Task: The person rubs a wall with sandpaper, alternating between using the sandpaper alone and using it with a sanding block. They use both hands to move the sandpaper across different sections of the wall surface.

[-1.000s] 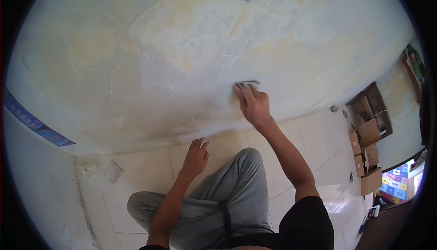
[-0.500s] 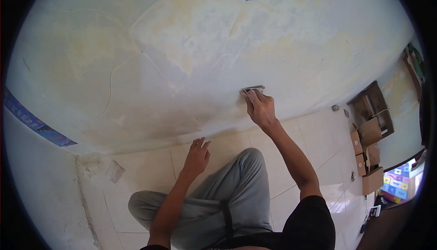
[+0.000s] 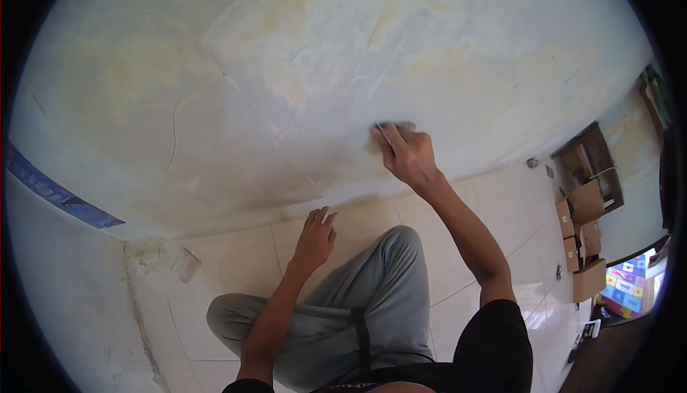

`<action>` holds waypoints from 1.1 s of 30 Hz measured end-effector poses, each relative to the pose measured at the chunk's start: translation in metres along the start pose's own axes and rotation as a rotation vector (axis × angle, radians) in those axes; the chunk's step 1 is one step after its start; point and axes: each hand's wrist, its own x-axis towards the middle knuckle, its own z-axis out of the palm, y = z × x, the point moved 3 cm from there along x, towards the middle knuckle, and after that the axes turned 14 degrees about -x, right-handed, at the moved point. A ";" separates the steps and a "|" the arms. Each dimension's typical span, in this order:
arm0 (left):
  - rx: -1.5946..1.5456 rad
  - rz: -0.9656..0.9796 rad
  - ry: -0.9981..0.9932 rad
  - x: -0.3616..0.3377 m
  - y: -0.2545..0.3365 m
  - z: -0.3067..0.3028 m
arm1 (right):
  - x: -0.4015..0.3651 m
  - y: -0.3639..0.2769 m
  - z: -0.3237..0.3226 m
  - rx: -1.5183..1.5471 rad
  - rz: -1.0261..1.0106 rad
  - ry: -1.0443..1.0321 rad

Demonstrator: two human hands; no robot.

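Observation:
My right hand (image 3: 413, 157) is closed round a small flat scraper (image 3: 401, 126), blurred by motion, which is held against the patchy, cracked wall (image 3: 300, 85). My left hand (image 3: 315, 238) hovers near the foot of the wall, above my crossed legs in grey trousers (image 3: 379, 278). Its fingers are slightly bent and apart, with nothing between them.
Cardboard boxes (image 3: 590, 280) and a dark wooden frame (image 3: 588, 166) are at the right. A blue printed strip (image 3: 61, 196) is on the left wall. A flat translucent piece (image 3: 187, 265) lies on the tiled floor (image 3: 472, 314) near the corner.
My right hand and the scraper have shifted slightly up along the wall. My left hand has moved a little up and right. The whole view has shifted slightly.

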 end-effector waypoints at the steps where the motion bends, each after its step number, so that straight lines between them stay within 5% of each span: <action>1: 0.002 0.000 -0.007 0.001 -0.002 0.000 | 0.021 -0.009 -0.008 0.001 -0.024 0.068; 4: -0.014 -0.029 -0.045 0.003 -0.004 0.004 | 0.042 -0.017 -0.013 0.056 0.068 0.170; 7: -0.016 -0.029 -0.016 -0.002 -0.001 -0.001 | -0.023 0.008 0.012 0.078 0.088 0.107; 12: -0.016 -0.052 -0.057 0.004 0.001 -0.002 | -0.024 0.007 0.005 0.071 0.174 0.020; 15: 0.008 0.034 -0.060 0.000 -0.011 0.009 | 0.010 0.004 -0.007 0.067 0.261 0.230; 18: -0.015 -0.019 -0.123 -0.003 -0.015 0.006 | 0.015 -0.009 0.007 -0.170 0.347 0.142; 23: -0.006 -0.089 -0.211 0.004 0.002 0.009 | 0.010 -0.016 -0.010 0.187 0.603 -0.041; 28: -0.007 -0.126 -0.204 0.003 0.002 0.002 | 0.014 -0.025 -0.014 0.219 0.548 0.277; 33: 0.013 -0.141 -0.198 0.001 0.003 0.002 | 0.030 -0.018 -0.005 0.162 0.578 0.385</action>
